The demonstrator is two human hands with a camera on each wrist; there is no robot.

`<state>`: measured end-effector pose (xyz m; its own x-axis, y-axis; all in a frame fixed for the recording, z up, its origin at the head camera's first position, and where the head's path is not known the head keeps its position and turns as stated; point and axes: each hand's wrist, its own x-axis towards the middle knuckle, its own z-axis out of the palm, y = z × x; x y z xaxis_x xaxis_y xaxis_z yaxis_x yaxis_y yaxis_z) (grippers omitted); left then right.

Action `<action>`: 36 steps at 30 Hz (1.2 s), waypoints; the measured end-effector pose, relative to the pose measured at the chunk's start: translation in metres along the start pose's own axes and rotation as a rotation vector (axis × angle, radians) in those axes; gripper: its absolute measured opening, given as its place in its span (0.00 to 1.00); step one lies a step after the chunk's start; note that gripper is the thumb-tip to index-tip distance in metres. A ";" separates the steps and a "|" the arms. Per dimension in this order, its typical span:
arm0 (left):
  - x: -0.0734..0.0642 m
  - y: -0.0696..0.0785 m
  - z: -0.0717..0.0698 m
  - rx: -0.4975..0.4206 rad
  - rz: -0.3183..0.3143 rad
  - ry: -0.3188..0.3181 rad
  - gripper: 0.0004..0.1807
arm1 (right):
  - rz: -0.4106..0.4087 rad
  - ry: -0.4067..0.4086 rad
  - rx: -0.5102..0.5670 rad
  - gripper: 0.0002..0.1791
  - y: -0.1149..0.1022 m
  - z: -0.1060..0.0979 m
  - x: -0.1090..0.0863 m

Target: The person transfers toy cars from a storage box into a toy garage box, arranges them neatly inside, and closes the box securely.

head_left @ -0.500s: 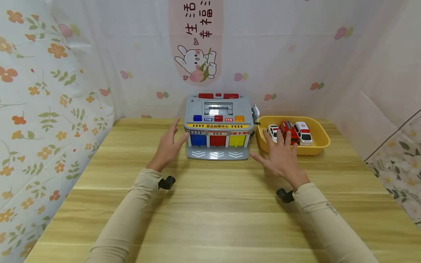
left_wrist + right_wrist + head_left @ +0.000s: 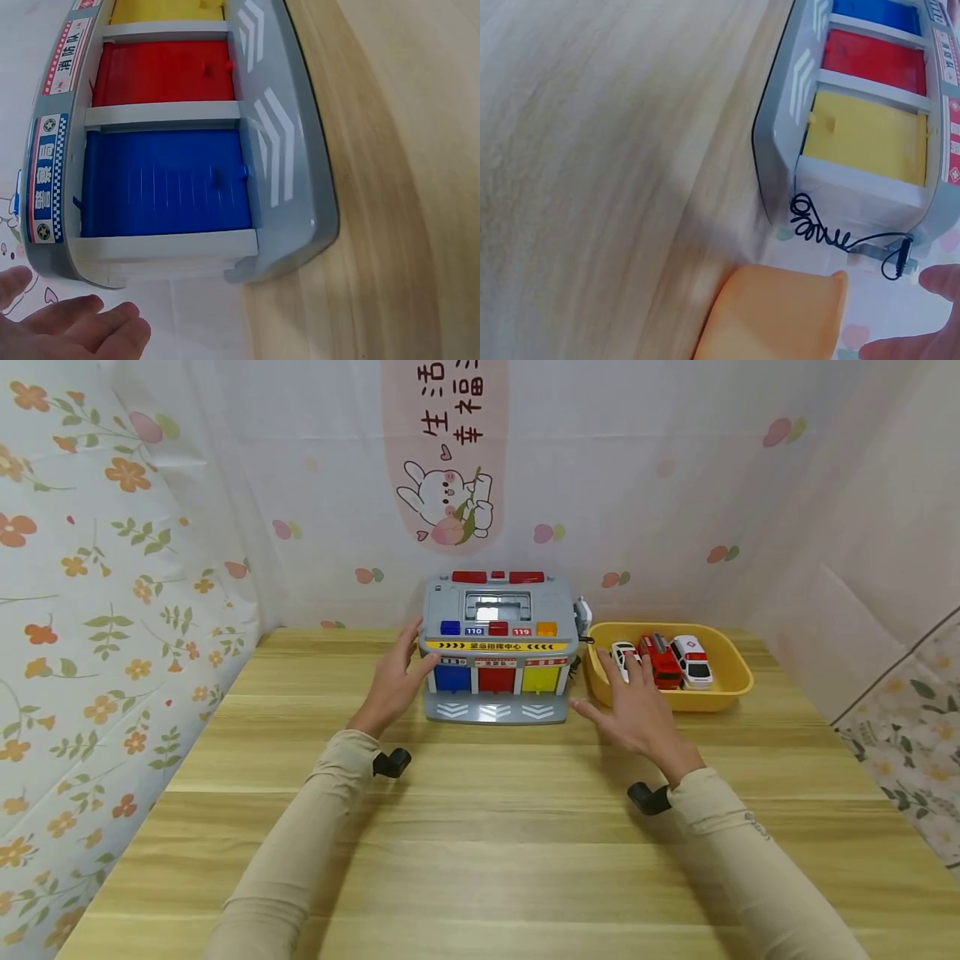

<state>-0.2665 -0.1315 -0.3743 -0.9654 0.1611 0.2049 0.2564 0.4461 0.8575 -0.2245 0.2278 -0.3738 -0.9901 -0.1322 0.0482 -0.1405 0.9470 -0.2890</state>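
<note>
A grey toy garage (image 2: pixel 480 647) stands at the back of the table with its blue door (image 2: pixel 165 184), red door (image 2: pixel 165 71) and yellow door (image 2: pixel 866 139) all down. My left hand (image 2: pixel 392 687) is beside its left end, fingers extended; in the left wrist view the fingertips (image 2: pixel 112 326) appear just off that end. On the other side, my right hand (image 2: pixel 639 714) spreads its fingers over the near left rim of a yellow tray (image 2: pixel 723 700), its thumb pointing at the garage's front right corner. Neither hand holds anything.
Inside the tray lie a small white car (image 2: pixel 624 658), partly hidden by fingers, a red fire truck (image 2: pixel 662 664) and a white ambulance (image 2: pixel 692 662). A black coiled cord (image 2: pixel 814 225) hangs at the garage's right end. Behind everything rises a printed cloth (image 2: pixel 637 485).
My left hand has moved right and slightly away from me, closer to the garage's left end. The right hand's fingers have shifted slightly left. The garage and tray stay put.
</note>
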 end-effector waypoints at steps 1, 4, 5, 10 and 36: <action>0.002 0.000 0.001 -0.011 0.005 -0.002 0.38 | 0.003 -0.007 0.011 0.53 0.000 -0.001 0.001; 0.006 0.002 0.003 -0.038 0.001 -0.005 0.37 | 0.007 -0.016 0.036 0.53 0.000 -0.002 0.002; 0.006 0.002 0.003 -0.044 -0.007 -0.005 0.37 | 0.006 -0.018 0.043 0.53 -0.001 -0.003 0.002; 0.010 0.003 0.002 -0.039 -0.049 0.001 0.36 | -0.017 -0.006 0.073 0.52 -0.002 -0.006 0.004; 0.015 0.000 0.005 -0.040 -0.085 0.035 0.31 | -0.139 0.009 0.150 0.46 -0.019 -0.035 0.024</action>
<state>-0.2808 -0.1252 -0.3735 -0.9848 0.0931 0.1465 0.1723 0.4207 0.8907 -0.2450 0.2169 -0.3335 -0.9611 -0.2551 0.1059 -0.2758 0.8654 -0.4183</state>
